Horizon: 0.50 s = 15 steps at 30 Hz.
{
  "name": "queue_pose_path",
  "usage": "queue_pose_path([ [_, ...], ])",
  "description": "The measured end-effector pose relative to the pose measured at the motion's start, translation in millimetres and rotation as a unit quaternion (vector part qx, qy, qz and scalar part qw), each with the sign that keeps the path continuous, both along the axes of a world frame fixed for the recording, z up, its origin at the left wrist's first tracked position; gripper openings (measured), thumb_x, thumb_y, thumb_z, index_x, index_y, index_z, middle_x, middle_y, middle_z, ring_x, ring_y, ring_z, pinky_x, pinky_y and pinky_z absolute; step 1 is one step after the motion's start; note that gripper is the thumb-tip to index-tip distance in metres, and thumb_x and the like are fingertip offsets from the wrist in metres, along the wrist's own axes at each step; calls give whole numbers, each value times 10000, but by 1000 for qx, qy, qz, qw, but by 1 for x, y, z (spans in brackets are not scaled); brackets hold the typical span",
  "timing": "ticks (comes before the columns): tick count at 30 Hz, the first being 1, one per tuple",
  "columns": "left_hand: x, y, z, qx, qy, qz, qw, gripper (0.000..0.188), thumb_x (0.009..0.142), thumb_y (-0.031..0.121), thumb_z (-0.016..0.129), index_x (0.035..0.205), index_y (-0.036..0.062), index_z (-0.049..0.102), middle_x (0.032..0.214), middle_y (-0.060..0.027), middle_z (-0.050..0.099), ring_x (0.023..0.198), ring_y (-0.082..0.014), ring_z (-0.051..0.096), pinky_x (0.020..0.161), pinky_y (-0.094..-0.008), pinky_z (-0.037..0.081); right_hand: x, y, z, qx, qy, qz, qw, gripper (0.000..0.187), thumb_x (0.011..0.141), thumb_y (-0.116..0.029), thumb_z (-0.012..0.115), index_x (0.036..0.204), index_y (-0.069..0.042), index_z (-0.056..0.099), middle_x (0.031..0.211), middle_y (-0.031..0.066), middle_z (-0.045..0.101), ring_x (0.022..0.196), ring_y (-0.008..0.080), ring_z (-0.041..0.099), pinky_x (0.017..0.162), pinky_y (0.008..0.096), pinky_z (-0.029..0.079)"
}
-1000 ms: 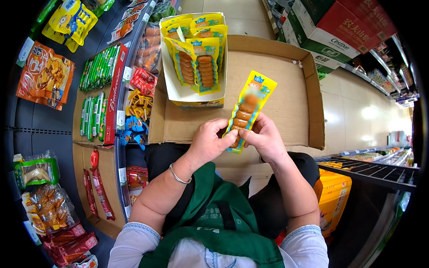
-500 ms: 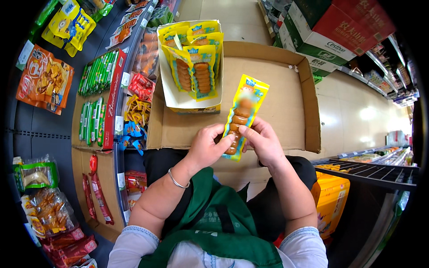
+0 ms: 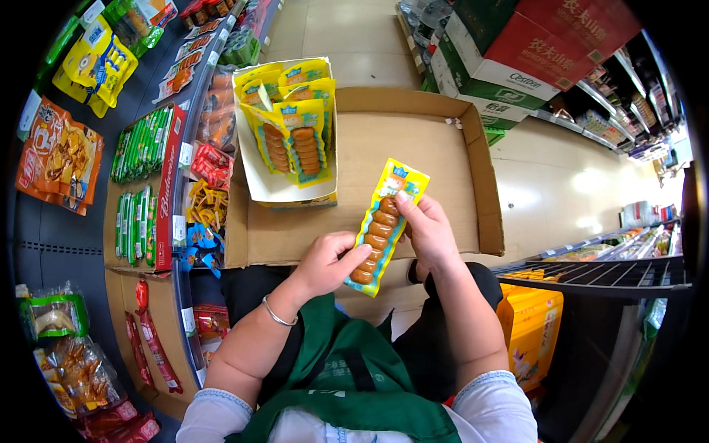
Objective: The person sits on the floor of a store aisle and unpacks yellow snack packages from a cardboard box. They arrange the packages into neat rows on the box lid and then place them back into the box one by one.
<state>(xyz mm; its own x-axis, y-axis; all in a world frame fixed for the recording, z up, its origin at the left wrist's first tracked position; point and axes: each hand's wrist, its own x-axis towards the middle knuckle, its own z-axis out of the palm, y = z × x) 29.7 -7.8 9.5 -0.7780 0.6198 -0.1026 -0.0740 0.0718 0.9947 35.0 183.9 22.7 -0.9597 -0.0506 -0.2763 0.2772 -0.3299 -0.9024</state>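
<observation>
Between my two hands is a long yellow and blue packet of sausage (image 3: pixel 378 230), tilted with its top toward the right. My left hand (image 3: pixel 327 264) pinches its left edge near the lower end, thumb on the front. Higher up on the right edge, my right hand (image 3: pixel 428 232) grips it with the thumb over the clear front; the fingers behind it are mostly hidden. Beyond my left hand, a white display box (image 3: pixel 258 173) holds several matching yellow packets (image 3: pixel 301 140) standing upright. That box stands in the left part of a shallow cardboard tray (image 3: pixel 399 118) in front of me.
On the left, shelves carry a red-sided box (image 3: pixel 171 199) with green-wrapped sticks (image 3: pixel 136 221), orange snack bags (image 3: pixel 59 159) and red sausages (image 3: pixel 155 340). Stacked cartons (image 3: pixel 517 66) stand at the far right. A black wire rack (image 3: pixel 591 275) and a yellow box (image 3: pixel 530 332) are at my right.
The packet and both hands sit lower in the picture. My right hand has shifted up along the packet, its thumb now nearer the top. The view has shifted slightly.
</observation>
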Motion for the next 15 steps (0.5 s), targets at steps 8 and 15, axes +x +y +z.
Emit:
queue_pose_path([
  [8,-4,4,3,-127,34,9,991,202,870,179,616,763,8,600,611,32,533,552,-29,458,509,-207,392,-32,66,-2,321,88,-222,916,460,858,-199,619,1243,6,472,1128,136,530,879,165,571,666,269,494],
  [15,-1,4,-2,-101,8,36,994,139,846,127,642,790,7,600,642,30,565,563,-19,484,515,-196,407,-13,43,11,546,53,10,836,318,874,-269,578,823,44,612,596,122,583,564,219,594,575,360,475],
])
